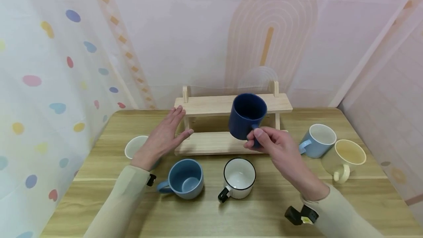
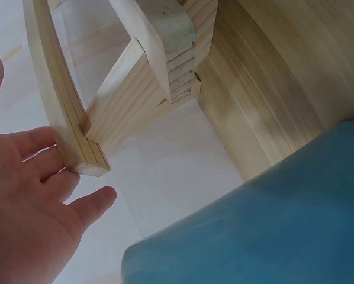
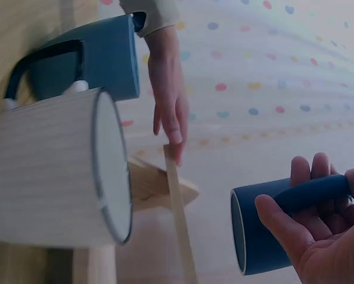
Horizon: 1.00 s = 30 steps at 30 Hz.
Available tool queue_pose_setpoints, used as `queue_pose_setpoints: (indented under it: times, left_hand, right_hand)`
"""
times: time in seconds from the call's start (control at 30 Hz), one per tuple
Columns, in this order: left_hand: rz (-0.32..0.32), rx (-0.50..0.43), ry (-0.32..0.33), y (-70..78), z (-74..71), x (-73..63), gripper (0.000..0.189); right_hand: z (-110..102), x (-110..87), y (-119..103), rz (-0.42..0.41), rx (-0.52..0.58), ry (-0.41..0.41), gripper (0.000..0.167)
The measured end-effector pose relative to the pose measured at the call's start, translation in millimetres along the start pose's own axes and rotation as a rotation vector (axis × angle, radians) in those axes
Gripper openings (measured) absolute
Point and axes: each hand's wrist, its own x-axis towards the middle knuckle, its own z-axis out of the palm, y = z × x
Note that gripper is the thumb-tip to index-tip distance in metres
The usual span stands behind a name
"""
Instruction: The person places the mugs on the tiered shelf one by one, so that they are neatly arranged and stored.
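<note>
My right hand (image 1: 275, 144) grips the handle of a dark blue mug (image 1: 242, 120), held up in front of a two-tier wooden shelf (image 1: 211, 106). In the right wrist view the same navy mug (image 3: 263, 228) appears with fingers and thumb (image 3: 277, 219) round its handle. My left hand (image 1: 163, 135) lies at the left end of the upper tier, its fingers straight. From the left wrist view, those fingers (image 2: 47, 163) touch the end of the wooden board (image 2: 76, 142) without curling round it.
In front of the shelf stand a blue mug (image 1: 186, 190) and a white mug with black rim (image 1: 239, 192). Partly behind the left arm is a white-lined cup (image 1: 134, 146). At right, a light blue mug (image 1: 317, 146) and a cream mug (image 1: 333, 162) stand close together.
</note>
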Motion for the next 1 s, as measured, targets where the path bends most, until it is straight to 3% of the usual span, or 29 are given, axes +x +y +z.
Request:
queue_pose_setpoints:
  times: [0.47, 0.73, 1.0]
  left_hand:
    - [-0.024, -0.003, 0.01, -0.9, 1.1, -0.7, 0.085]
    - [-0.007, -0.019, 0.025, -2.1, 2.4, 0.6, 0.083]
    - [-0.032, -0.026, 0.017, -4.6, 2.6, -0.1, 0.084]
  right_hand:
    - [41.3, 54.9, -9.1, -0.053, 0.101, -0.031, 0.038]
    - [59.8, 81.7, -7.9, -0.012, 0.077, -0.014, 0.036]
    - [77.1, 104.8, -8.0, 0.025, 0.062, -0.017, 0.036]
